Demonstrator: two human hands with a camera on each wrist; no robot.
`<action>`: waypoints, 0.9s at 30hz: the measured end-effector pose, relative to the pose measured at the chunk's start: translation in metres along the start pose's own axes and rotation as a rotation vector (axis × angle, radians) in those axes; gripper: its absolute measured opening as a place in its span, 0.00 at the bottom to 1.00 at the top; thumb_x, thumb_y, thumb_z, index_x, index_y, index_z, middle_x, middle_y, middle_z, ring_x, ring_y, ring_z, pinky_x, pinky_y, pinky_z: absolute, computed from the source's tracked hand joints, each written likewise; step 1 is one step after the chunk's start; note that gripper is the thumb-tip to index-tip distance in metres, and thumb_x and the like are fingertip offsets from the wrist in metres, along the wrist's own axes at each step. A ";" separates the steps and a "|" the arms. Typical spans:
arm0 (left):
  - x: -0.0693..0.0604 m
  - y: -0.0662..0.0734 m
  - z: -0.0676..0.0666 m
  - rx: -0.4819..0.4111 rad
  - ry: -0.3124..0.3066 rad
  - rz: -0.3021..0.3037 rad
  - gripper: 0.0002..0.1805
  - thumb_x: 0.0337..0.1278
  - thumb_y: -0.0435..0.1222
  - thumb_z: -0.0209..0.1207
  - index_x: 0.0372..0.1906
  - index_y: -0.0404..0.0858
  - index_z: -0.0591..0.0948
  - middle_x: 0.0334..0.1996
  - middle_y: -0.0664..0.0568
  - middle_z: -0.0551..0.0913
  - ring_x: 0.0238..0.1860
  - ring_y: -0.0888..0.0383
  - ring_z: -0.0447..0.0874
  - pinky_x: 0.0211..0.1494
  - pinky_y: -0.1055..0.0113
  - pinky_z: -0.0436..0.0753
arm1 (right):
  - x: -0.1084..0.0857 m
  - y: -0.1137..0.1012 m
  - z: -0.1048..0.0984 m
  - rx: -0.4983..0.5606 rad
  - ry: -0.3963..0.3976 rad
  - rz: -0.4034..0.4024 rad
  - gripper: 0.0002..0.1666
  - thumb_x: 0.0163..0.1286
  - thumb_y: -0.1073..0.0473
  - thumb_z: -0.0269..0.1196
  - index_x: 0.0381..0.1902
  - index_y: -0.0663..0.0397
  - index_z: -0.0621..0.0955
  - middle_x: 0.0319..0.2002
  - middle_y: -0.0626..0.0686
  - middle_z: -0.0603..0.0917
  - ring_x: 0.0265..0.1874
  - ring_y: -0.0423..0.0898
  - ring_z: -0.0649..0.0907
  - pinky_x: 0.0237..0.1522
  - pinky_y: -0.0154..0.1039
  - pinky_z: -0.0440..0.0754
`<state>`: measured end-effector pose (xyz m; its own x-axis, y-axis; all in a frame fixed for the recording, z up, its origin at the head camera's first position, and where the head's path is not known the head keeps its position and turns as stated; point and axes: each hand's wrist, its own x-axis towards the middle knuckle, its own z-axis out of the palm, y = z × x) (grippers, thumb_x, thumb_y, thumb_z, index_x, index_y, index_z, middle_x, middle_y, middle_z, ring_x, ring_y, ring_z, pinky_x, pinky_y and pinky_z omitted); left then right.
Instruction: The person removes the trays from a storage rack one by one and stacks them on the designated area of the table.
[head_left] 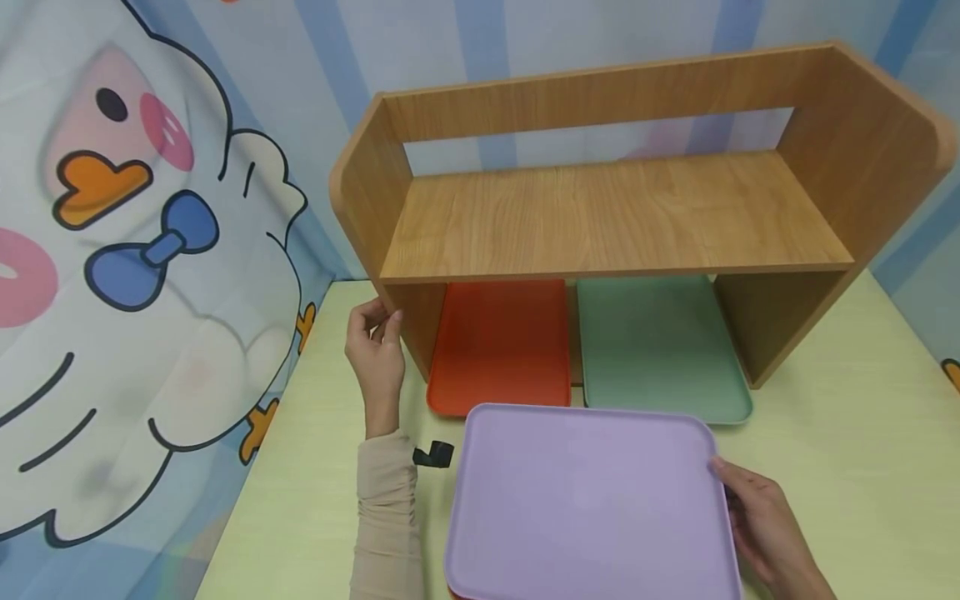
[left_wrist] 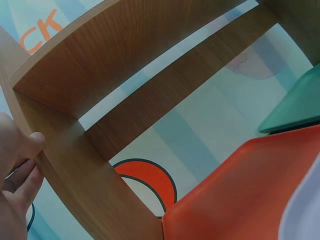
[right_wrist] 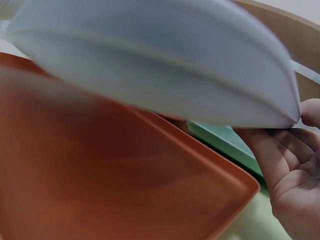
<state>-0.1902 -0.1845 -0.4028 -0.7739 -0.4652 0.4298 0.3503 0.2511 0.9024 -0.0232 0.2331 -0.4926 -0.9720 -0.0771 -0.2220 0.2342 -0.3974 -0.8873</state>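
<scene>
In the head view, my right hand (head_left: 768, 521) grips the right edge of a light purple tray (head_left: 592, 500), thumb above and fingers beneath. The right wrist view shows the purple tray (right_wrist: 165, 65) raised at a tilt over another orange-red tray (right_wrist: 130, 175). My left hand (head_left: 378, 358) holds the front edge of the left side panel of a wooden desktop shelf (head_left: 615, 217); its thumb and fingers meet that edge (left_wrist: 42, 145). Under the shelf board, a red-orange tray (head_left: 502, 350) lies left of a green tray (head_left: 663, 350), their front ends sticking out.
The shelf stands on a pale yellow-green table (head_left: 847, 467) near a patterned cloth backdrop (head_left: 420, 50). A duck-like bird is printed on the cloth at left. A small black piece (head_left: 433, 454) shows beside the left sleeve (head_left: 386, 517).
</scene>
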 end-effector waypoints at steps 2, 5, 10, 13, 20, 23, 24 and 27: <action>0.000 0.001 0.000 -0.002 0.000 0.001 0.14 0.59 0.26 0.60 0.50 0.31 0.76 0.45 0.44 0.78 0.48 0.56 0.78 0.57 0.64 0.80 | 0.001 0.001 0.000 -0.010 -0.001 0.011 0.21 0.77 0.59 0.47 0.34 0.46 0.86 0.27 0.44 0.86 0.26 0.36 0.84 0.27 0.33 0.84; 0.000 0.001 0.000 -0.001 0.002 -0.001 0.14 0.59 0.26 0.60 0.50 0.30 0.75 0.45 0.43 0.78 0.48 0.56 0.78 0.57 0.64 0.80 | 0.002 0.003 0.000 -0.012 -0.004 0.021 0.20 0.77 0.58 0.48 0.34 0.46 0.86 0.26 0.43 0.86 0.25 0.36 0.84 0.26 0.33 0.84; -0.001 0.000 0.000 0.004 0.006 -0.005 0.14 0.59 0.27 0.59 0.50 0.31 0.75 0.45 0.44 0.78 0.48 0.58 0.78 0.57 0.65 0.80 | 0.004 0.006 0.000 0.015 -0.030 0.028 0.20 0.77 0.59 0.47 0.34 0.47 0.86 0.27 0.44 0.86 0.26 0.37 0.84 0.27 0.33 0.85; 0.000 0.000 0.000 -0.001 0.004 -0.006 0.14 0.59 0.26 0.59 0.50 0.31 0.75 0.44 0.44 0.78 0.47 0.58 0.78 0.56 0.65 0.80 | 0.005 0.007 0.000 0.024 -0.046 0.028 0.21 0.77 0.60 0.46 0.35 0.47 0.86 0.29 0.44 0.86 0.28 0.37 0.85 0.29 0.34 0.85; 0.000 -0.001 0.000 -0.005 -0.003 -0.016 0.14 0.59 0.27 0.59 0.50 0.31 0.75 0.44 0.45 0.78 0.48 0.59 0.77 0.57 0.65 0.80 | 0.006 0.012 -0.002 0.012 -0.032 0.056 0.20 0.77 0.58 0.48 0.35 0.47 0.86 0.29 0.44 0.86 0.28 0.37 0.84 0.30 0.34 0.85; 0.000 0.000 0.000 -0.006 -0.003 -0.015 0.14 0.59 0.27 0.59 0.49 0.31 0.75 0.44 0.45 0.78 0.48 0.58 0.78 0.57 0.65 0.80 | 0.006 0.013 -0.002 -0.010 -0.011 0.076 0.18 0.76 0.56 0.49 0.35 0.47 0.86 0.29 0.44 0.86 0.28 0.37 0.84 0.29 0.34 0.85; 0.000 0.000 0.000 -0.005 -0.002 -0.014 0.13 0.59 0.27 0.59 0.49 0.31 0.75 0.44 0.45 0.78 0.48 0.58 0.78 0.57 0.65 0.80 | 0.006 0.014 -0.003 -0.023 0.000 0.084 0.18 0.76 0.56 0.50 0.34 0.47 0.86 0.29 0.44 0.86 0.27 0.37 0.84 0.29 0.34 0.85; -0.001 0.001 0.000 -0.003 0.000 -0.013 0.13 0.59 0.26 0.59 0.49 0.30 0.75 0.43 0.45 0.78 0.48 0.57 0.78 0.56 0.64 0.81 | 0.006 0.015 -0.003 -0.077 0.039 0.116 0.17 0.75 0.53 0.51 0.34 0.45 0.86 0.30 0.44 0.86 0.29 0.37 0.84 0.30 0.35 0.85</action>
<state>-0.1894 -0.1838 -0.4023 -0.7785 -0.4681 0.4181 0.3420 0.2421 0.9080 -0.0250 0.2293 -0.5084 -0.9373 -0.0823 -0.3386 0.3468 -0.3161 -0.8831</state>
